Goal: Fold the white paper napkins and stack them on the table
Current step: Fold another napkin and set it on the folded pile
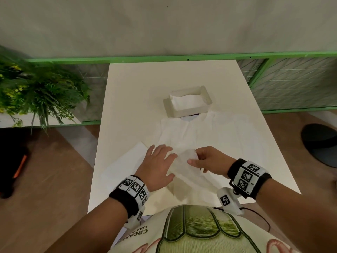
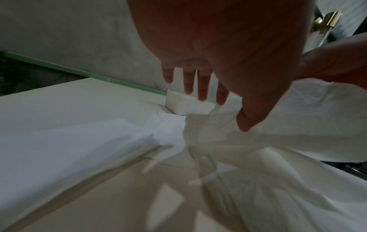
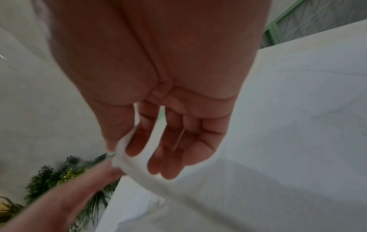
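A white table (image 1: 127, 92) is set against a pale wall, with napkins spread over its near half.

An unfolded napkin (image 1: 189, 172) is lifted at one corner, which is pinched between thumb and forefinger of the right hand (image 1: 207, 162); the other fingers of that hand are left loosely extended. The left hand (image 1: 156, 168) is held flat, fingers straight and spread, over the same napkin's left part, gripping nothing. More napkins (image 1: 218, 128) are laid loosely behind, up to a white box (image 1: 187, 103) in which further sheets are seen. A flat stack (image 1: 125, 161) is placed at the left, just beside the left hand. A plant (image 1: 40, 92) is seen beyond the table's left edge.
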`<state>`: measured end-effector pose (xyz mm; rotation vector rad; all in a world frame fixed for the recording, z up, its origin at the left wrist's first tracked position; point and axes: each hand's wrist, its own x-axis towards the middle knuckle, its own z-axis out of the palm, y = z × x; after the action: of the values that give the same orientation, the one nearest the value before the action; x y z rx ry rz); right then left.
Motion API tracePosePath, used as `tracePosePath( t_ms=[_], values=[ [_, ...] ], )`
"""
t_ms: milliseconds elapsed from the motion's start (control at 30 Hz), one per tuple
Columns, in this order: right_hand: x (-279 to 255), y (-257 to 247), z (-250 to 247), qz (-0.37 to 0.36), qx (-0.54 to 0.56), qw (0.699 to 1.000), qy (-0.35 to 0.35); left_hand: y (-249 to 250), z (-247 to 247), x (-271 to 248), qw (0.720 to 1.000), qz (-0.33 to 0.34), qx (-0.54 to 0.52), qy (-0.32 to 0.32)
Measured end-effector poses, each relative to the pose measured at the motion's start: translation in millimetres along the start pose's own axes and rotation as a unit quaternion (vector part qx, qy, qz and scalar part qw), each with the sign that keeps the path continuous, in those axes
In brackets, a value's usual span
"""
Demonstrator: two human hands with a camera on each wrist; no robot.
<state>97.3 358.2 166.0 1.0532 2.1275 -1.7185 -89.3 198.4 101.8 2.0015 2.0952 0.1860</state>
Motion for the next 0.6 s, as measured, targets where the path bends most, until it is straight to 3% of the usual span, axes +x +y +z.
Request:
tracePosePath(
  t_ms=[100,267,467,600],
  values=[
    [-4,-8,-2,0.023,0.063,0.998,0.014,-5,3,-11,0.999,-0.011,-0.049,0.0],
    [-11,-34,-6,0.019,0.218,0.975,0.027,14,-25,-7,0.985,0.045,-0.126,0.111],
    [-11,-58,-18,0.028,0.353,0.934,0.052,39,-43,18,0.961,-0.014,-0.188,0.203],
    [-12,-71,-25,0.035,0.374,0.923,0.085,33,-48,25,0.947,-0.025,-0.209,0.242]
  ],
)
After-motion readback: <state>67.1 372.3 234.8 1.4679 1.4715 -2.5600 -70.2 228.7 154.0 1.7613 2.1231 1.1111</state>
